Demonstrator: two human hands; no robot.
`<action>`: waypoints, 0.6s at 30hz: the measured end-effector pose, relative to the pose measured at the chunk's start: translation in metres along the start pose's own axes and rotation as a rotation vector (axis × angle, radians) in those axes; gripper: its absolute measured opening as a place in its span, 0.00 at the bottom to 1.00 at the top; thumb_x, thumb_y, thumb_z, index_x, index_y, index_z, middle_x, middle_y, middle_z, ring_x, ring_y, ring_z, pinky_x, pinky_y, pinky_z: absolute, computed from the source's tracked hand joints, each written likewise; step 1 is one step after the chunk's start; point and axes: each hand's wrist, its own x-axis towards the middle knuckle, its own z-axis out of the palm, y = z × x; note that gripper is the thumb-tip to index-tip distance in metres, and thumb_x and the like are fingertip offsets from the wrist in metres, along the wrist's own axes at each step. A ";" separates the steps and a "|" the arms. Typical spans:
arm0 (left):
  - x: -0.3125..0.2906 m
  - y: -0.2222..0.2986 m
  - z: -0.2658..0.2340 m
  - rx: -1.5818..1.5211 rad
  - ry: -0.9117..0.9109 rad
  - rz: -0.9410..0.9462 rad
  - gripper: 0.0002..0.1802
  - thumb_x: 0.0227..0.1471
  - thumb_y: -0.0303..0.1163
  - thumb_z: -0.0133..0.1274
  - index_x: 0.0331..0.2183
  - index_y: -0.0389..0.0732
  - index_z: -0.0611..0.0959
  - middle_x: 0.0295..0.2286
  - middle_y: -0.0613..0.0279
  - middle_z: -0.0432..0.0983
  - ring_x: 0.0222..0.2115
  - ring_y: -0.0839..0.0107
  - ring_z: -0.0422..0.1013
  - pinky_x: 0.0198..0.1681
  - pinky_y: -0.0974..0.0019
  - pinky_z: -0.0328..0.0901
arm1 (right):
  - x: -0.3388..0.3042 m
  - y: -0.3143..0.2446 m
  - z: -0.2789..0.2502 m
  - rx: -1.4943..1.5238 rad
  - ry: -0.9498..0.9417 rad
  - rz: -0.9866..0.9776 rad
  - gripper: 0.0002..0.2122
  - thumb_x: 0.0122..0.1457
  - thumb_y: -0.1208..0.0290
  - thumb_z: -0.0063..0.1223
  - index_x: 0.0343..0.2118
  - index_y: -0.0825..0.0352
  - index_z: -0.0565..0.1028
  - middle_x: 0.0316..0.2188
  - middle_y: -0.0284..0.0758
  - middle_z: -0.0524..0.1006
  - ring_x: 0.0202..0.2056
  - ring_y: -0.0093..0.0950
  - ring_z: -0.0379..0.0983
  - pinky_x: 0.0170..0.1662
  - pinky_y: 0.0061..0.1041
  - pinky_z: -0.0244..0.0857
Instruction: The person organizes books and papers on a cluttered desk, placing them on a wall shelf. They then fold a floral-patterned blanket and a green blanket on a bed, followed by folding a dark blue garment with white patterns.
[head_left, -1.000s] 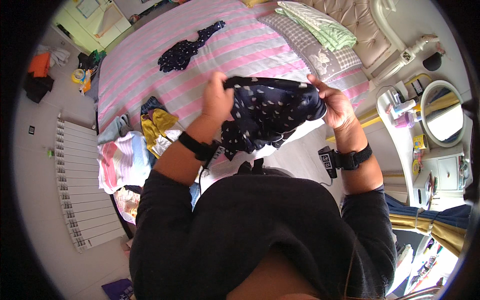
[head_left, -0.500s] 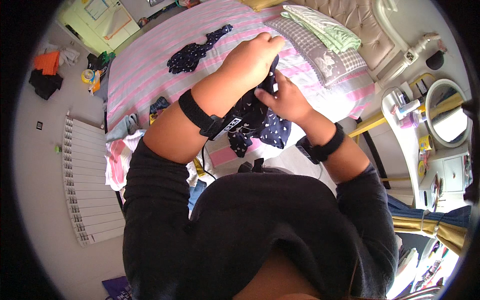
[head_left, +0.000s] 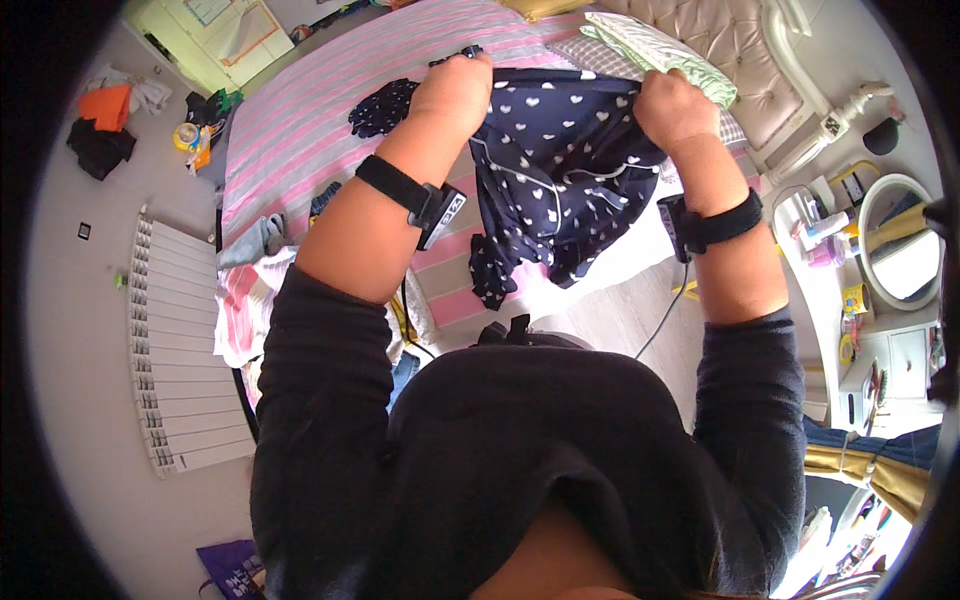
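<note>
A navy pajama garment [head_left: 560, 140] with white hearts and pale piping hangs stretched between both hands above the near part of the bed. My left hand [head_left: 455, 97] is closed in a fist round its upper left corner. At the upper right corner my right hand [head_left: 678, 112] grips the cloth, fingers curled. The top edge is pulled nearly straight, while the lower part drops in loose folds. Beyond my left hand lies a second dark piece with a white print [head_left: 383, 108], partly hidden by that hand and forearm.
The bed [head_left: 300, 140] has a pink, white and grey striped sheet. Folded green-white bedding [head_left: 665, 55] lies by the tufted headboard [head_left: 725, 50]. Clothes [head_left: 250, 300] are heaped at the near left edge, beside a white radiator [head_left: 185, 345]. A dressing table with a round mirror [head_left: 900, 235] stands right.
My hands have moved apart, the right one going right and up. The garment, bunched between them before, is now spread wide. My left hand has shifted left.
</note>
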 end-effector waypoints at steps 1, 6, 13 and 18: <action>0.006 -0.003 -0.001 -0.025 -0.002 -0.021 0.11 0.45 0.24 0.41 0.33 0.37 0.74 0.28 0.42 0.73 0.33 0.47 0.70 0.35 0.53 0.66 | 0.003 0.002 -0.005 -0.056 0.020 0.050 0.15 0.52 0.67 0.39 0.40 0.64 0.73 0.44 0.45 0.70 0.42 0.44 0.70 0.46 0.36 0.64; 0.054 -0.007 -0.057 -0.253 0.406 0.117 0.19 0.40 0.18 0.49 0.39 0.38 0.76 0.30 0.48 0.74 0.32 0.61 0.72 0.35 0.63 0.67 | 0.027 0.025 -0.047 -0.057 0.267 0.119 0.14 0.52 0.67 0.37 0.40 0.62 0.72 0.37 0.47 0.73 0.42 0.43 0.69 0.44 0.40 0.64; 0.058 0.016 -0.089 -0.897 -0.098 -0.259 0.20 0.47 0.16 0.33 0.37 0.40 0.77 0.18 0.50 0.73 0.12 0.65 0.69 0.12 0.63 0.67 | 0.032 0.028 -0.091 -0.191 0.043 0.226 0.12 0.48 0.68 0.44 0.32 0.63 0.78 0.34 0.41 0.76 0.39 0.36 0.73 0.40 0.33 0.68; 0.072 -0.005 -0.063 -0.799 -0.062 -0.260 0.14 0.46 0.18 0.36 0.33 0.35 0.77 0.18 0.46 0.74 0.13 0.61 0.72 0.14 0.63 0.69 | 0.044 0.037 -0.073 0.042 0.048 0.144 0.11 0.51 0.71 0.43 0.36 0.68 0.73 0.31 0.44 0.76 0.31 0.37 0.75 0.33 0.31 0.70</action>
